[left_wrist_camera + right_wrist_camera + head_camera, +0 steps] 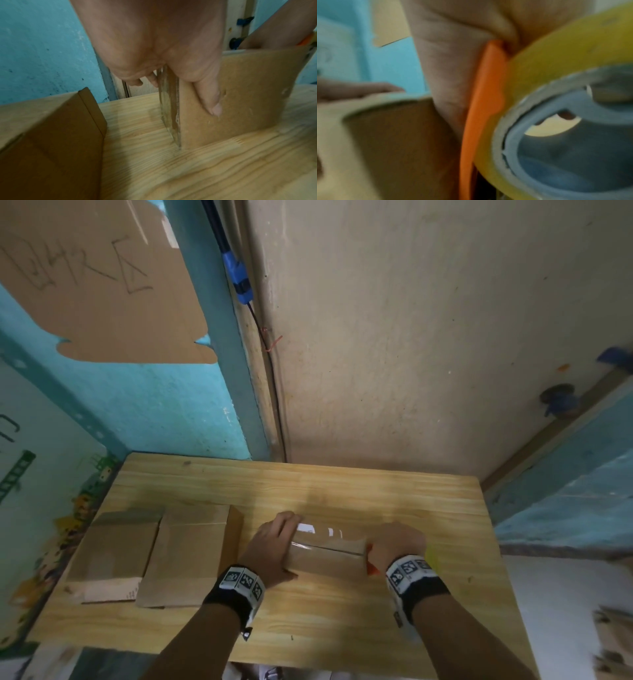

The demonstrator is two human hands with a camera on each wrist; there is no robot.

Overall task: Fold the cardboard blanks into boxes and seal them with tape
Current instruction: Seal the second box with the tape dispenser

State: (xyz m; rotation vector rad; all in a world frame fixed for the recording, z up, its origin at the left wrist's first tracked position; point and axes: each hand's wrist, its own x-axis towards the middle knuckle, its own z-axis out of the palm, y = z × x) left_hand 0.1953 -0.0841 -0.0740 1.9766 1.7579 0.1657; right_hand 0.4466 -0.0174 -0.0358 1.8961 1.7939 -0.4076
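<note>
Tabletop (pixel 342 628): both hands flanking box (pixel 325 559).

Brown box (pixel 325 559), orange-yellow tape dispenser (pixel 488 108)

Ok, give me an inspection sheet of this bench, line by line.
Surface: wooden table, in a wall corner.
Job's things: box at centre, clear tape along its top seam; tape dispenser at its right end.
Clutter: two cardboard boxes on the left.
Grippers: left hand grips the box's left end; right hand holds the dispenser.
Cables: black cable with blue connector down the corner.
Surroundings: cardboard sheet on the teal wall.
</note>
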